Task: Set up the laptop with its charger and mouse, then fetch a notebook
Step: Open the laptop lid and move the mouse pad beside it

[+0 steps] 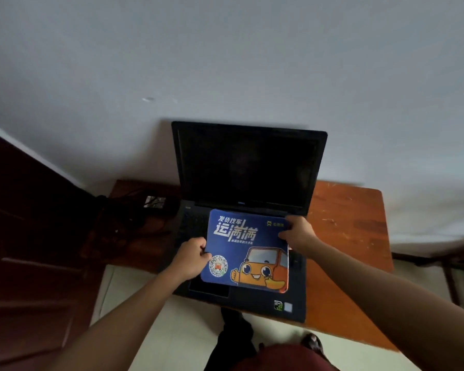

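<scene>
The left hand [190, 259] pinches the left edge and the right hand [299, 232] grips the far-right corner of the blue mouse pad [248, 245] over the keyboard of the open Dell laptop [248, 167], so it's mouse set-up, I'd say, and next it needs lifting clear onto the wooden table [346, 223] alongside.

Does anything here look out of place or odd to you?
Yes. The blue mouse pad lies over the keyboard of the open laptop instead of on the wooden table. The left hand and right hand grip its sides, and its right edge curls upward.
</scene>
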